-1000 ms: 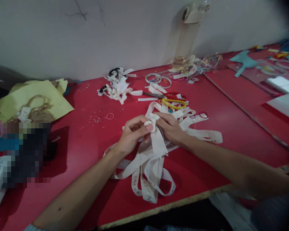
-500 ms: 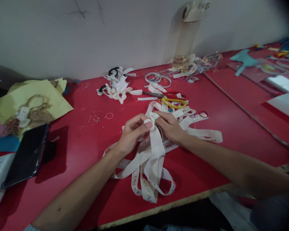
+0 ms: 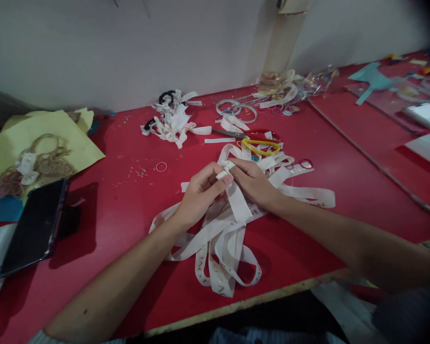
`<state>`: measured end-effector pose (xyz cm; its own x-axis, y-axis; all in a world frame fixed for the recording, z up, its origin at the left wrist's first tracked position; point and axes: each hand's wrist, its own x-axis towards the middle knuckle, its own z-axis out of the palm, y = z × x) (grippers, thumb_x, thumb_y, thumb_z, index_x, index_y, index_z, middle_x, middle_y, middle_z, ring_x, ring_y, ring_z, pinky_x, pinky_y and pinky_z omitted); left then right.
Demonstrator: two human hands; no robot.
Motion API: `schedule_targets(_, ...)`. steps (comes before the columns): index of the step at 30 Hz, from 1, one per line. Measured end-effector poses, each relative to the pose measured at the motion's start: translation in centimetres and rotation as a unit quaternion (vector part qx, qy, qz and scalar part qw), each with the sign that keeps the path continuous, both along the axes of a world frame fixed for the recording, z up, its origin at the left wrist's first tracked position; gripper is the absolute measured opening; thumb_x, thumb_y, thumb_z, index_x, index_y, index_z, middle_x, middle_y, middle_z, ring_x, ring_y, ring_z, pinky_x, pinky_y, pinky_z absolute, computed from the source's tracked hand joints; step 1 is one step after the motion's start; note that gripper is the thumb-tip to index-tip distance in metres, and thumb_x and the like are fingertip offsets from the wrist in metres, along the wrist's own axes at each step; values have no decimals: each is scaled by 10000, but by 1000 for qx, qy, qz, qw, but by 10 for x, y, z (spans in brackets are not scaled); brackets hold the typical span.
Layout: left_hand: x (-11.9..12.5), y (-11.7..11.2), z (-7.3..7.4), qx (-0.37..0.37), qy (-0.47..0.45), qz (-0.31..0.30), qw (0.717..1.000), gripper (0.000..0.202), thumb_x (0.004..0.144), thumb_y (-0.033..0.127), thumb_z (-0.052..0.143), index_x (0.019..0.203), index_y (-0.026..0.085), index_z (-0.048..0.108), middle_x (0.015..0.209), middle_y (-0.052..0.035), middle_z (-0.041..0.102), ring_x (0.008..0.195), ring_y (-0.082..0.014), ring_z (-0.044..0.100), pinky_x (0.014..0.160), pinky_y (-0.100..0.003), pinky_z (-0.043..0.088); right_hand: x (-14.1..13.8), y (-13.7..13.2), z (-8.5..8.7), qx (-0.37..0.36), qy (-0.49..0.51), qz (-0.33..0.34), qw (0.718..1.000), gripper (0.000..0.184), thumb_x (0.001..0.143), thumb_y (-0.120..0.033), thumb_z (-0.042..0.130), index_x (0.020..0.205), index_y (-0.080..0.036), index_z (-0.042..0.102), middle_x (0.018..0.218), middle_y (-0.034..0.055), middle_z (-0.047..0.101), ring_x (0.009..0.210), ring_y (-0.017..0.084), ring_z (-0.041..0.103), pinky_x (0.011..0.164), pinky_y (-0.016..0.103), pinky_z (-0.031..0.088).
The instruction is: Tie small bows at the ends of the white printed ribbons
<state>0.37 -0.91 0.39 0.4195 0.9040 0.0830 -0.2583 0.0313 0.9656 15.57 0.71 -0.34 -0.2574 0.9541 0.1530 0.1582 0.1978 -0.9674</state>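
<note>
My left hand (image 3: 199, 193) and my right hand (image 3: 253, 181) meet above the middle of the red table (image 3: 122, 224). Both pinch the same white printed ribbon (image 3: 236, 203) at a small folded part between the fingertips. The free end of that ribbon hangs down between my hands. It runs into a loose tangle of white ribbon loops (image 3: 218, 253) lying on the table below my wrists. More ribbon strips (image 3: 308, 193) spread out to the right of my right hand.
Yellow-handled scissors (image 3: 260, 143) and small rings lie just behind my hands. Finished ribbon bows (image 3: 174, 124) sit farther back near the wall. A black phone (image 3: 34, 227) and yellow paper with twine (image 3: 39, 148) are at the left. The table's front edge (image 3: 258, 298) is close.
The view has tilted slightly, so everything sits higher in the frame. My fingers have shifted on the ribbon fold, and the folded part now looks flatter. The hands stay together.
</note>
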Motion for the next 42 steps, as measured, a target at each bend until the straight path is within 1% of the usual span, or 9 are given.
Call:
schedule_targets(3,0,-1,2,3,14,-3,1000,201,839,299,640,740,178,514,627,45,522,517,-49,482,454,-131,400,0,0,1,-3,-12,-8,1000,251,891,-294,436,663,-191,451,616,-49,442,571,95,410,523,222,325)
schedule_targets(9,1,-1,2,-1,23,0,1000,229,834,335,642,740,180,503,638,43,516,514,-48,477,449,-135,394,0,0,1,15,-26,-12,999,262,892,-297,436,651,-194,433,625,-42,438,587,101,399,538,230,321)
schedule_targets(13,1,-1,3,-5,29,-2,1000,232,849,348,621,743,182,499,620,45,516,505,-49,473,450,-140,390,0,0,1,9,-24,-11,1000,262,895,-307,434,659,-195,441,628,-41,439,583,103,399,545,233,327)
schedule_targets(24,2,-2,4,4,29,2,1000,229,860,333,611,738,181,491,610,50,510,503,-45,467,454,-140,371,0,1,1,9,-23,-10,1000,256,896,-305,432,666,-194,449,639,-42,445,592,101,402,549,231,328)
schedule_targets(30,2,-2,5,7,43,6,999,227,867,334,599,736,186,488,586,46,514,497,-56,458,469,-161,379,0,1,0,-1,-32,-11,999,255,894,-300,434,661,-197,447,619,-42,440,577,104,401,538,234,324)
schedule_targets(35,2,-1,3,4,42,9,999,237,863,345,602,730,194,477,571,54,491,468,-54,423,439,-167,337,0,1,1,-4,-52,-12,999,260,898,-302,424,661,-196,441,621,-43,432,581,102,397,545,236,322)
schedule_targets(42,2,-2,2,10,46,13,999,235,866,342,598,731,194,476,578,52,495,474,-57,437,441,-170,343,1,2,1,-4,-47,-6,999,256,892,-310,423,661,-200,430,626,-43,432,588,106,398,535,236,313)
